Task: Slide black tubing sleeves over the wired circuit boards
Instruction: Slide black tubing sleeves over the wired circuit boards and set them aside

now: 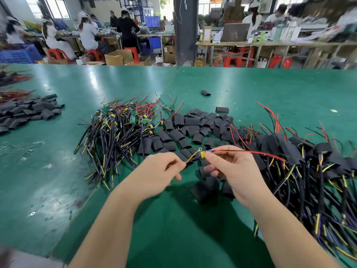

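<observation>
My left hand (161, 171) pinches the yellow and purple wires of a small wired circuit board (202, 153) held above the green table. My right hand (231, 169) pinches the board's yellow component end, and its red and black leads (249, 151) trail off to the right. Under my right hand lie loose black tubing sleeves (207, 187). A heap of bare wired boards (123, 126) sits at centre left. More empty sleeves (193, 126) are scattered behind my hands. Boards wearing sleeves (301, 157) are piled on the right.
A second heap of black sleeves (29, 113) lies at the far left beside red wire bundles (13, 93). Two single sleeves (205, 93) lie further back on the green table (58, 171). Beyond the table, seated people work at benches among boxes and red stools.
</observation>
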`<action>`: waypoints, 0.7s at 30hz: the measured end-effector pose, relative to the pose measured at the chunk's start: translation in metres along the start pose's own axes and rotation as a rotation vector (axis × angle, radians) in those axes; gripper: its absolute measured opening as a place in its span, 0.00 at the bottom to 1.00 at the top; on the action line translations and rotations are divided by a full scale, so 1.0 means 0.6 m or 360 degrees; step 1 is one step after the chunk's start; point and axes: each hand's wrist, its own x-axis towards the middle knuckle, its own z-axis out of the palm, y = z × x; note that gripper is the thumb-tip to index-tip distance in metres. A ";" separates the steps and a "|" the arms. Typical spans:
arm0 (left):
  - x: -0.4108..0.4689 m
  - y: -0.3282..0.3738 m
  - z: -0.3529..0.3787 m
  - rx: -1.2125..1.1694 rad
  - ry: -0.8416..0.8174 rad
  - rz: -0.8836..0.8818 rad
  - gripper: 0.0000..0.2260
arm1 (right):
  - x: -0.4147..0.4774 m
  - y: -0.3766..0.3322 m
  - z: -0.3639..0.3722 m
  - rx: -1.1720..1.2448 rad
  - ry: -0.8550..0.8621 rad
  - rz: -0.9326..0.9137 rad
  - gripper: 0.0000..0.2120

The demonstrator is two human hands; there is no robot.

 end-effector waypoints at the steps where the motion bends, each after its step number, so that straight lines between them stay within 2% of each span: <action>1: 0.007 0.010 0.006 0.0053 0.0076 0.0122 0.08 | 0.001 0.004 0.002 -0.0024 0.0003 0.0043 0.07; 4: 0.027 0.031 0.024 0.0225 0.0196 0.0356 0.08 | 0.002 0.011 0.005 -0.0083 0.0020 0.0129 0.06; 7: 0.046 0.020 0.033 0.0451 0.0333 0.0271 0.10 | 0.005 0.012 -0.001 -0.0204 0.0082 0.0152 0.05; 10: 0.051 -0.011 0.033 0.0610 0.0589 -0.0008 0.09 | 0.002 0.015 -0.010 -0.0971 -0.0033 -0.0131 0.05; 12: 0.052 -0.023 0.035 0.0567 0.0661 -0.0109 0.09 | -0.003 0.016 -0.010 -0.1424 -0.0302 -0.0359 0.09; 14: 0.060 -0.026 0.044 0.0602 0.0729 -0.0080 0.11 | -0.005 0.020 -0.005 -0.1703 -0.0576 -0.0402 0.12; 16: 0.066 -0.020 0.056 0.0659 0.0754 -0.0041 0.15 | -0.005 0.022 -0.002 -0.1832 -0.0649 -0.0402 0.12; 18: 0.070 -0.016 0.068 0.0748 0.0703 -0.0069 0.21 | -0.004 0.022 -0.003 -0.1813 -0.0591 -0.0407 0.11; 21: 0.075 -0.018 0.078 0.0849 0.0655 -0.0119 0.23 | -0.002 0.024 -0.009 -0.1830 -0.0504 -0.0435 0.10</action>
